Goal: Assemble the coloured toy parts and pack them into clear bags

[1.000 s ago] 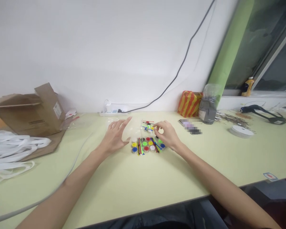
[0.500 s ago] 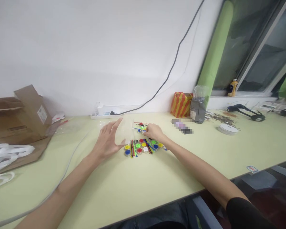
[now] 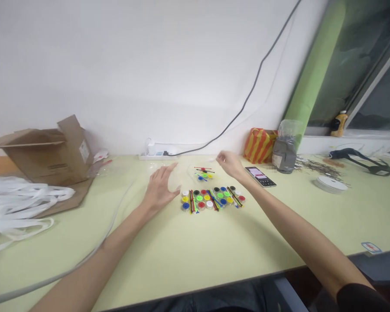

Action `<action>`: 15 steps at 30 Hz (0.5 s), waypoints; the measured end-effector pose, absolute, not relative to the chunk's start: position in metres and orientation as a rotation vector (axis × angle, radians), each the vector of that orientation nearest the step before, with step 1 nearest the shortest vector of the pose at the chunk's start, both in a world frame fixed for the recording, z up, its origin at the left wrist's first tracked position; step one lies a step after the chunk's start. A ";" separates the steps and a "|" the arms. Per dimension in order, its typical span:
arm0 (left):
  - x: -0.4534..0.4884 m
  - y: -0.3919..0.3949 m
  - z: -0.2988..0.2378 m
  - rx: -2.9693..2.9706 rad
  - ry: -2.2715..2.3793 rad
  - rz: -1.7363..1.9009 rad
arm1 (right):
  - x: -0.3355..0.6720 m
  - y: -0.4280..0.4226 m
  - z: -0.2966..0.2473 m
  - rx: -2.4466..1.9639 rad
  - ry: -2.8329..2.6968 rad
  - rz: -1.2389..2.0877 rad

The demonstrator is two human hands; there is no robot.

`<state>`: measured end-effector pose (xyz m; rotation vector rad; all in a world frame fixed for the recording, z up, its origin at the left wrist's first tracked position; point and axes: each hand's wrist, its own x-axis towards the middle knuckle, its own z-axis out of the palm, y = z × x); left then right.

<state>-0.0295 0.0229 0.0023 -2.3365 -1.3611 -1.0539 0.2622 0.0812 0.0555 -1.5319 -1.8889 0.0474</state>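
Note:
A set of small paint pots (image 3: 211, 198) with coloured lids lies in rows on the pale green table (image 3: 195, 255), with thin coloured sticks across them. A few more coloured sticks (image 3: 204, 172) lie just behind. My left hand (image 3: 162, 187) hovers left of the pots, fingers stretched and apart, by a clear plastic bag (image 3: 181, 177). My right hand (image 3: 230, 164) is lifted behind the pots, its fingertips pinched on what looks like the bag's far edge.
A phone (image 3: 260, 176) lies right of my right hand, near a striped pouch (image 3: 259, 145) and a grey jar (image 3: 283, 151). An open cardboard box (image 3: 52, 151) and white straps (image 3: 16, 203) sit left. A power strip (image 3: 157, 152) lines the wall; a tape roll (image 3: 330, 184) lies right.
My right hand has risen off the paint pots and moved back and right, pinched; more pots now show. My left hand has stayed beside them with its fingers spread.

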 end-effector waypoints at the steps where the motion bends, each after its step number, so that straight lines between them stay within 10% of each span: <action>1: -0.030 0.023 0.002 -2.335 -1.379 -1.069 | 0.263 0.079 0.060 -1.456 -1.867 0.046; 15: -0.025 0.027 -0.004 -2.490 -1.538 -1.823 | 0.183 0.040 0.086 -0.594 -2.161 0.223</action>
